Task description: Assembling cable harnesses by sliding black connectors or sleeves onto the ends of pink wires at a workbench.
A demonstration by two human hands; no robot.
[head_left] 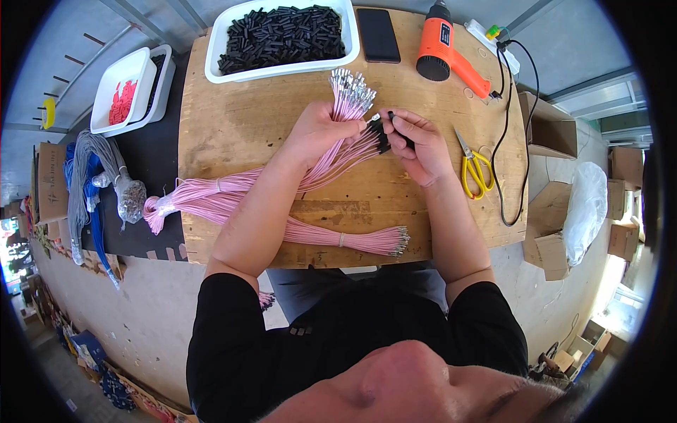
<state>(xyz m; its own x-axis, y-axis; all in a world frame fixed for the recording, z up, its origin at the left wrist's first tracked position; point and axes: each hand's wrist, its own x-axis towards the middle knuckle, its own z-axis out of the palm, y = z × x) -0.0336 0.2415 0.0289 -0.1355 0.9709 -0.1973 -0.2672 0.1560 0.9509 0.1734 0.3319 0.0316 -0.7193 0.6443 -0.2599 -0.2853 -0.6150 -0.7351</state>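
Note:
My left hand (321, 134) is closed around a bundle of pink wires (344, 107), whose bare metal terminals fan out above the fist. One wire's terminal sticks out past its thumb toward my right hand (421, 144). That hand pinches a short black tube (393, 121) between thumb and fingertips, and more black shows inside its curled fingers. Between the hands, several wire ends with black sleeves (381, 138) lie over the wooden table. A second pink wire bundle (331, 238), tied with a band, runs under my left forearm to the table's near edge.
Behind the hands stands a white tray (214, 53) full of black tubes, beside a dark phone (379, 35). An orange heat gun (444, 53) and yellow-handled scissors (477, 173) lie right, near a black cable (527, 151). At left are a tray with red pieces (123, 102) and grey wires (92, 158).

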